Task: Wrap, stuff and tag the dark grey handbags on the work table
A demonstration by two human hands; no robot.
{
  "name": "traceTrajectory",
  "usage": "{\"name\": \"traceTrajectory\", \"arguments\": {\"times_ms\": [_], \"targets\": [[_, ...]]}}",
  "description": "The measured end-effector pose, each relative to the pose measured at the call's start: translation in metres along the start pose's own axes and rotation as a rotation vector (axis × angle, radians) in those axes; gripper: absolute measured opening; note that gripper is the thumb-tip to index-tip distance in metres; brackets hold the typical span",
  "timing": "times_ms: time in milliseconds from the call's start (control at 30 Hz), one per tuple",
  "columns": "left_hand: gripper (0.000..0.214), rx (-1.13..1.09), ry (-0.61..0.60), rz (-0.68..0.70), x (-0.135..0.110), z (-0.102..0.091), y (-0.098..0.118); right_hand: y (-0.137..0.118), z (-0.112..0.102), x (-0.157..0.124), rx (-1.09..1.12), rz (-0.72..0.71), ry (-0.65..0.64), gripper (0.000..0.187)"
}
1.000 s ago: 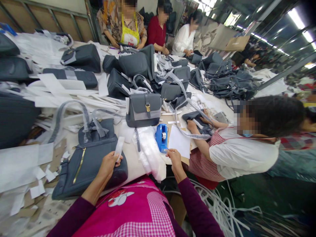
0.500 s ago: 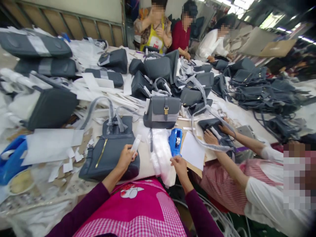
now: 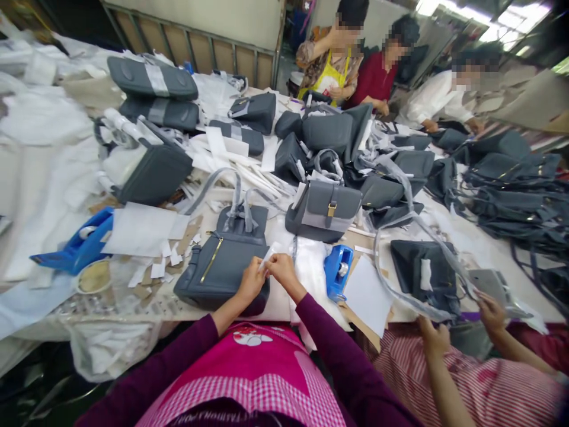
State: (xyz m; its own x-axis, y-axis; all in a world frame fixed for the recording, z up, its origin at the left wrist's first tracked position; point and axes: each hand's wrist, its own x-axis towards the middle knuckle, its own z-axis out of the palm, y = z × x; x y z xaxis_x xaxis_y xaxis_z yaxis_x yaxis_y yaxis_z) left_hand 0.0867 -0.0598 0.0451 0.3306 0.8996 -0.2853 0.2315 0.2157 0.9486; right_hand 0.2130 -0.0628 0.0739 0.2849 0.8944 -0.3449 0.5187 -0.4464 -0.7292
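My left hand (image 3: 251, 280) and my right hand (image 3: 281, 268) meet just above the near table edge, both pinching a small strip of white paper (image 3: 269, 255). Under and left of them lies a grey handbag (image 3: 226, 261) with a gold zip, its two handles pointing away from me. A blue tape dispenser (image 3: 338, 271) stands just right of my right hand, beside a heap of clear plastic wrap (image 3: 311, 270).
A second blue tape dispenser (image 3: 77, 246) and white sheets lie at the left. Several grey bags crowd the table's middle and far side. A co-worker in a striped top (image 3: 444, 338) handles a strap at my right. Three more people sit at the far end.
My right hand has left the tape dispenser and come left to join my left hand on the paper strip. The view has swung to the left.
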Motion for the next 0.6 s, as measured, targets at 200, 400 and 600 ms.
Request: {"name": "traceTrajectory", "arguments": {"times_ms": [200,400,600], "targets": [[0.031,-0.045,-0.007,0.013,-0.006,0.001,0.007,-0.005,-0.007,0.004,-0.069,0.0,-0.037,0.017],[0.027,-0.045,0.09,-0.004,-0.003,0.007,0.006,-0.006,-0.012,0.001,-0.06,-0.007,-0.031,0.02],[0.022,0.01,0.124,0.023,-0.004,0.01,0.01,0.004,-0.019,-0.004,0.028,-0.007,-0.068,0.019]]}}
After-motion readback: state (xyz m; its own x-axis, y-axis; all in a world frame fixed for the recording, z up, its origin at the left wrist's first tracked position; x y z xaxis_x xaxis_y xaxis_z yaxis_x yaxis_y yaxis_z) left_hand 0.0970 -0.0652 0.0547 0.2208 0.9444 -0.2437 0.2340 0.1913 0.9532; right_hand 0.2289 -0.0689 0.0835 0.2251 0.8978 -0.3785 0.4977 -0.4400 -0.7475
